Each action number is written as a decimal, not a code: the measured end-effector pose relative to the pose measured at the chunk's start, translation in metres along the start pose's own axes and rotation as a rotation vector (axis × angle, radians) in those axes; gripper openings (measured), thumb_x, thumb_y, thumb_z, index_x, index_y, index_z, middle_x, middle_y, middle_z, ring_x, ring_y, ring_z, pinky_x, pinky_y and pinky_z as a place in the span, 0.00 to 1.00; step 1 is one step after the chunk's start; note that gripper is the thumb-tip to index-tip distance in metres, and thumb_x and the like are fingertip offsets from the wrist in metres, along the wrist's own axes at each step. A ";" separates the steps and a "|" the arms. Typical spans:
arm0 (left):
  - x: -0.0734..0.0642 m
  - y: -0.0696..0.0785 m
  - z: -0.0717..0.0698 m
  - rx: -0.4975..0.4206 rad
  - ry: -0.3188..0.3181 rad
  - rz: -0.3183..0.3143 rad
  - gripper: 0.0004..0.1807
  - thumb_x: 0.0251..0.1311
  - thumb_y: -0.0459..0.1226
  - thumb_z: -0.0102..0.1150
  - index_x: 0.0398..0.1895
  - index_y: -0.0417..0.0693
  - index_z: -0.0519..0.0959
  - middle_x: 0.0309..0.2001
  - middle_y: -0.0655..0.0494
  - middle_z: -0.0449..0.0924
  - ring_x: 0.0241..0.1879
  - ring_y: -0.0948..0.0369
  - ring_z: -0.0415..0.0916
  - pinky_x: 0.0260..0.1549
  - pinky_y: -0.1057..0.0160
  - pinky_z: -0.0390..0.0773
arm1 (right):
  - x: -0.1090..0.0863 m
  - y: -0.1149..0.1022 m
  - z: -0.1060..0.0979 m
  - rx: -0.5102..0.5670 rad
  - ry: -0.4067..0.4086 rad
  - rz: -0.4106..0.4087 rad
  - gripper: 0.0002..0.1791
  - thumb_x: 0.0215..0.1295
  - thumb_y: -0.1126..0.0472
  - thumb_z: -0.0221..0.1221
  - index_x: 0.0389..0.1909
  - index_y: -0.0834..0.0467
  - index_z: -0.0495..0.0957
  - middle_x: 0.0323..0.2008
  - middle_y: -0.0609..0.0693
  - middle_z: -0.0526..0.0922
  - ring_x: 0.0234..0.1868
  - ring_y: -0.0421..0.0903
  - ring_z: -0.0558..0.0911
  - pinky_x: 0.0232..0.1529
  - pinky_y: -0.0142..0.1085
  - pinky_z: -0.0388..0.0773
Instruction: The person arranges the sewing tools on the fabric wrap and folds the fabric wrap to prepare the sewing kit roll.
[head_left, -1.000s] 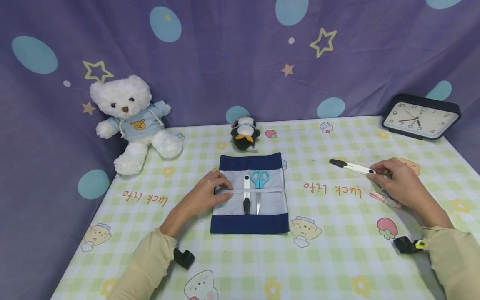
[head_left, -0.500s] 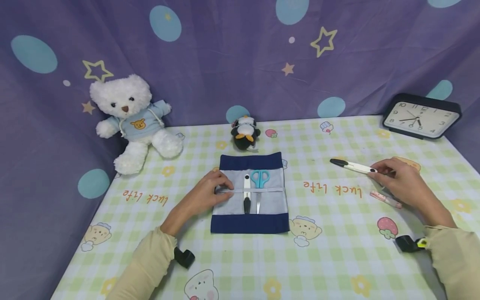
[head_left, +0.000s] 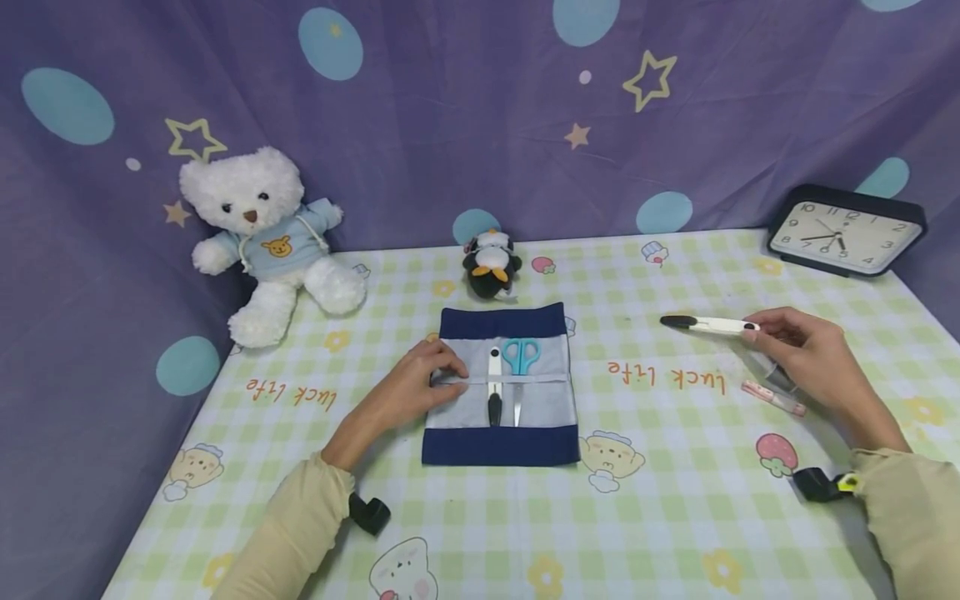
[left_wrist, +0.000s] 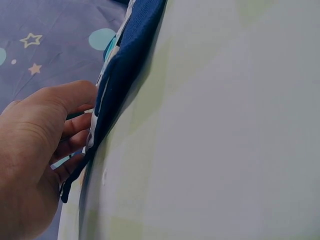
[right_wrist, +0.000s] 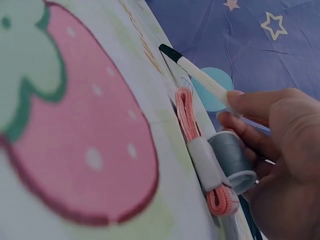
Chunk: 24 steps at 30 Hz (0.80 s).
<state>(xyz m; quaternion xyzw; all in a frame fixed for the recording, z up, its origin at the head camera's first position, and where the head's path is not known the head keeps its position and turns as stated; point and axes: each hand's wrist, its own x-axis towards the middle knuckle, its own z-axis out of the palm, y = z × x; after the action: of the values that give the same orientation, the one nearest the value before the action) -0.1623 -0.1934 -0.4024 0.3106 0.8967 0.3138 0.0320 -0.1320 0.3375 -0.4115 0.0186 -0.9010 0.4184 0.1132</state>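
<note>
My right hand (head_left: 813,354) pinches one end of a white pen-shaped tool (head_left: 720,325) with a black cap, which points left, lifted over the table. Beneath that hand lie a pink folded tape measure (head_left: 774,398) with a white band and a grey thread spool (right_wrist: 231,157). On the left, my left hand (head_left: 412,385) rests on the side edge of the unrolled navy and grey fabric pouch (head_left: 501,447), fingers loosely bent. Under the pouch's strap sit a second white tool (head_left: 494,387) with a black end and turquoise-handled scissors (head_left: 521,358).
Behind the pouch is a small penguin plush (head_left: 491,265). A white teddy bear (head_left: 262,233) sits at the back left, a black-framed clock (head_left: 847,232) at the back right. A checked cloth (head_left: 637,542) covers the table, and a purple curtain (head_left: 435,125) hangs behind.
My right hand has raised its end of the white tool slightly, turning it closer to level, and the spool under the hand shows more. My left hand and the pouch stay put.
</note>
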 end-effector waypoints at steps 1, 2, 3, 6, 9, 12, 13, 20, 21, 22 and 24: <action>0.000 0.000 0.000 0.001 0.001 0.000 0.05 0.64 0.36 0.72 0.40 0.49 0.86 0.43 0.60 0.79 0.47 0.58 0.74 0.52 0.52 0.75 | 0.000 0.000 0.000 0.012 0.002 0.011 0.15 0.74 0.60 0.64 0.54 0.64 0.82 0.34 0.31 0.81 0.33 0.30 0.78 0.33 0.22 0.69; 0.000 0.000 0.000 0.000 0.002 0.000 0.05 0.64 0.36 0.72 0.40 0.49 0.86 0.43 0.60 0.79 0.47 0.58 0.74 0.52 0.52 0.75 | 0.000 -0.001 0.000 0.031 0.005 0.019 0.16 0.74 0.59 0.64 0.55 0.65 0.81 0.34 0.30 0.82 0.34 0.29 0.78 0.33 0.22 0.69; 0.000 0.000 0.000 -0.001 0.002 0.000 0.05 0.64 0.36 0.72 0.40 0.49 0.86 0.43 0.60 0.79 0.47 0.58 0.74 0.52 0.52 0.75 | 0.001 -0.001 0.001 0.047 0.010 0.025 0.16 0.74 0.59 0.64 0.55 0.65 0.81 0.34 0.30 0.82 0.34 0.29 0.78 0.33 0.21 0.69; 0.000 0.001 -0.001 -0.004 0.003 0.001 0.04 0.64 0.36 0.72 0.40 0.49 0.86 0.43 0.59 0.79 0.47 0.59 0.75 0.52 0.53 0.76 | 0.003 -0.003 0.003 0.080 0.031 0.036 0.17 0.73 0.57 0.65 0.55 0.65 0.82 0.33 0.30 0.83 0.34 0.31 0.76 0.33 0.23 0.68; 0.000 0.001 -0.001 -0.005 0.003 0.001 0.05 0.64 0.36 0.72 0.40 0.49 0.86 0.43 0.59 0.79 0.47 0.59 0.75 0.54 0.52 0.75 | 0.006 -0.005 0.004 0.097 0.045 0.041 0.17 0.73 0.56 0.65 0.54 0.64 0.82 0.33 0.30 0.83 0.33 0.34 0.73 0.32 0.25 0.66; 0.000 0.001 -0.001 -0.006 0.001 -0.001 0.05 0.64 0.36 0.72 0.40 0.49 0.86 0.43 0.59 0.79 0.47 0.58 0.75 0.55 0.52 0.74 | 0.008 -0.008 0.005 0.096 0.052 0.034 0.17 0.75 0.56 0.63 0.54 0.64 0.82 0.34 0.29 0.83 0.34 0.35 0.73 0.32 0.26 0.66; 0.000 0.001 -0.001 -0.006 0.000 -0.001 0.05 0.64 0.36 0.72 0.40 0.49 0.86 0.43 0.59 0.79 0.47 0.58 0.75 0.55 0.52 0.74 | 0.008 -0.009 0.005 0.092 0.056 0.028 0.16 0.75 0.56 0.62 0.54 0.64 0.82 0.34 0.28 0.83 0.35 0.34 0.73 0.33 0.26 0.66; 0.000 0.002 -0.001 -0.005 -0.002 0.006 0.04 0.65 0.36 0.71 0.41 0.49 0.86 0.43 0.59 0.79 0.46 0.59 0.74 0.50 0.53 0.75 | 0.013 -0.014 0.005 0.119 0.094 -0.020 0.13 0.75 0.59 0.62 0.52 0.63 0.84 0.33 0.27 0.83 0.32 0.33 0.73 0.30 0.26 0.65; 0.000 0.001 -0.001 -0.004 0.000 0.010 0.04 0.65 0.36 0.71 0.41 0.49 0.86 0.43 0.59 0.78 0.45 0.59 0.73 0.49 0.54 0.75 | 0.014 -0.015 0.005 0.121 0.096 -0.021 0.12 0.75 0.60 0.62 0.52 0.63 0.84 0.33 0.28 0.83 0.32 0.34 0.73 0.30 0.26 0.64; 0.000 0.001 -0.001 -0.004 0.001 0.014 0.04 0.65 0.36 0.71 0.41 0.49 0.86 0.43 0.59 0.78 0.45 0.59 0.73 0.48 0.54 0.75 | 0.015 -0.016 0.005 0.121 0.099 -0.022 0.12 0.76 0.60 0.62 0.52 0.62 0.84 0.34 0.28 0.83 0.32 0.34 0.73 0.30 0.26 0.65; 0.000 0.000 -0.001 -0.008 0.002 0.021 0.04 0.65 0.36 0.71 0.41 0.49 0.86 0.43 0.59 0.78 0.43 0.59 0.72 0.46 0.55 0.75 | 0.016 -0.018 0.005 0.120 0.103 -0.020 0.13 0.76 0.58 0.61 0.53 0.62 0.85 0.34 0.28 0.83 0.32 0.34 0.73 0.29 0.27 0.65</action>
<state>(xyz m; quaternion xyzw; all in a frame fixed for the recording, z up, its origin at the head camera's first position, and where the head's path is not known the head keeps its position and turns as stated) -0.1622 -0.1937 -0.4016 0.3194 0.8921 0.3182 0.0289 -0.1463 0.3229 -0.3980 0.0128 -0.8670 0.4711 0.1621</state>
